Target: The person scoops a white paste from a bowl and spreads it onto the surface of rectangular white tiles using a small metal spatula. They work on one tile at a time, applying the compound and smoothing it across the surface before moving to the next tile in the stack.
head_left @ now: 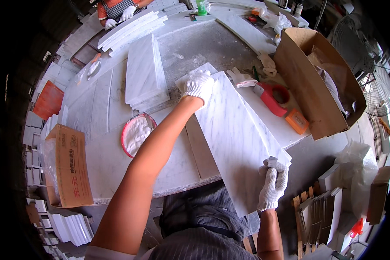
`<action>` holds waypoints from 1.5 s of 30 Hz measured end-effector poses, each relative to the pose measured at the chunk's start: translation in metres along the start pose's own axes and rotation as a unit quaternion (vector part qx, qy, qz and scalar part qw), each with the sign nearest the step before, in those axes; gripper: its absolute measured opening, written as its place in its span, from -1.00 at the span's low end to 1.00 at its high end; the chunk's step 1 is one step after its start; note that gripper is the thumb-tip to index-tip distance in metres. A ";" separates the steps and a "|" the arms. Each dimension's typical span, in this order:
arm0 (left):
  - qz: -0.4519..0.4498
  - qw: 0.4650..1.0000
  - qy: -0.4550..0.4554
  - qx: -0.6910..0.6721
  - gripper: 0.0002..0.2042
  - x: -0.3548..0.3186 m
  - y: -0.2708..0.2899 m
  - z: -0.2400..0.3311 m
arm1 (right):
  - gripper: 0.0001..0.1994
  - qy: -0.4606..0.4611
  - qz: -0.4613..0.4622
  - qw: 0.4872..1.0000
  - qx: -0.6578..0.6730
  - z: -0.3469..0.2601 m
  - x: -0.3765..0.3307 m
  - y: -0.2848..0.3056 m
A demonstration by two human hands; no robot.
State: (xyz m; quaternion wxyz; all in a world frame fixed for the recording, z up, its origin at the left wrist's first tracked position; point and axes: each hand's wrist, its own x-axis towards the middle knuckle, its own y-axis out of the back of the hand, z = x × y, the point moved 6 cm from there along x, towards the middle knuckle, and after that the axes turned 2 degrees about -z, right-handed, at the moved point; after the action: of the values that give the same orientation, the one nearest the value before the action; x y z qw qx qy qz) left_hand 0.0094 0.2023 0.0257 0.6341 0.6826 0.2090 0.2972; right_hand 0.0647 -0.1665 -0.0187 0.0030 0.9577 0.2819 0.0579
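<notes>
A long white marble slab (238, 134) with grey veins lies at a slant in front of me, its near end overhanging the table edge. My left hand (199, 86), in a white knit glove, is closed on the slab's far left corner; its fingertips are partly hidden. Near the slab's right-hand near corner is my right hand (273, 184), also gloved, with fingers bent around a small flat grey piece (271, 161). What kind of piece it is cannot be made out. Under the slab's right edge shows another marble layer.
A red-rimmed tub of white paste (138, 133) stands left of my forearm. Stacked marble slabs (146, 71) lie beyond. At right are a red tape-like roll (273, 97), an orange box (297, 121), and an open carton (318, 78). Another carton (69, 167) sits left. A co-worker's gloved hands (119, 17) are far off.
</notes>
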 end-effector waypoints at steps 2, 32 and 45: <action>-0.014 0.998 0.032 -0.055 -0.62 0.001 0.000 -0.001 | -0.90 0.003 0.010 1.000 0.016 0.002 -0.001 0.003; 0.095 0.972 -0.211 -0.042 -0.89 -0.099 0.007 0.063 | -0.91 -0.036 0.024 0.998 0.046 -0.003 -0.004 0.009; 0.061 0.980 -0.190 -0.013 -0.82 -0.108 0.017 0.060 | -0.89 -0.022 -0.008 1.000 -0.008 0.000 -0.002 0.000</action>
State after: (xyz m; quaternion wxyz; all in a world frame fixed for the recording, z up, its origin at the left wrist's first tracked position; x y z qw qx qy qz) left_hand -0.0312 0.0844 0.0265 0.6519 0.7297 0.0389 0.2026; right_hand 0.0633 -0.1672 -0.0188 0.0168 0.9564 0.2890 0.0390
